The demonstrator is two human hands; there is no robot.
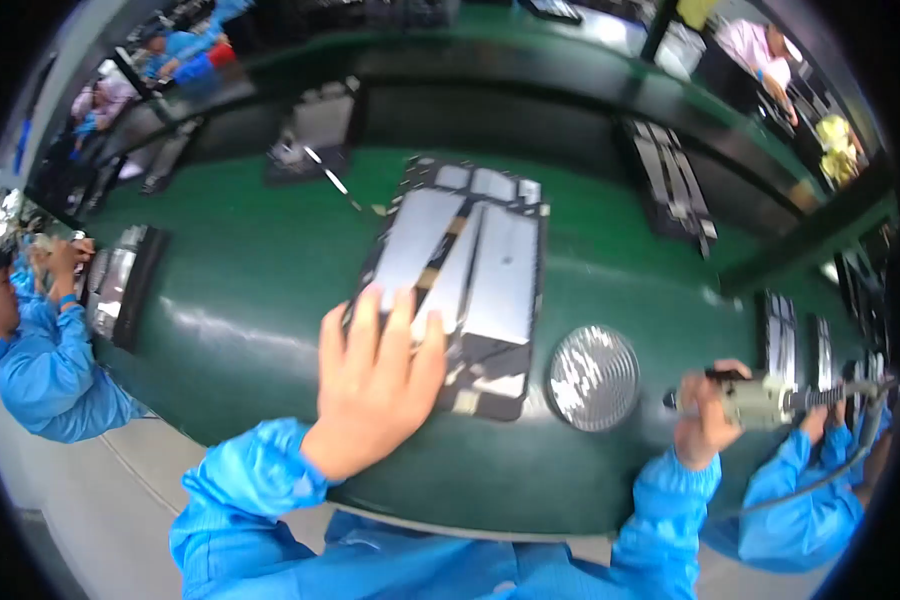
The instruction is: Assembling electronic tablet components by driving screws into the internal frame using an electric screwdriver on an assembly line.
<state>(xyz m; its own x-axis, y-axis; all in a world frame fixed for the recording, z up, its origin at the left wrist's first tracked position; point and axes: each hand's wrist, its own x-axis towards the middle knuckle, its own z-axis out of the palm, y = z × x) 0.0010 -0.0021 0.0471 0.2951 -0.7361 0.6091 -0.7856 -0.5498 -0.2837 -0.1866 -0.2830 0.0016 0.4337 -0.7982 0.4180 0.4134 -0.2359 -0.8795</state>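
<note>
A flat black-framed panel assembly [505, 270] lies on the green table before me, with long silver plates and dark strips between them. My left hand [378, 375] rests on its near left part, fingers spread and pointing away from me. Out to the right, my right hand [708, 410] is closed round a pale grey-green electric screwdriver [760, 400], held roughly level above the table. A cable trails from that side. Between the panel and my right hand sits a round, shiny, ringed dish [595, 378]; what it contains, if anything, cannot be made out.
Similar panels lie at the far left [320, 125], the far right [670, 180] and the left edge [125, 285]. A thin white stick [327, 170] lies near the far left one. A dark green post [820, 235] stands at right. Co-workers in blue sit at both sides.
</note>
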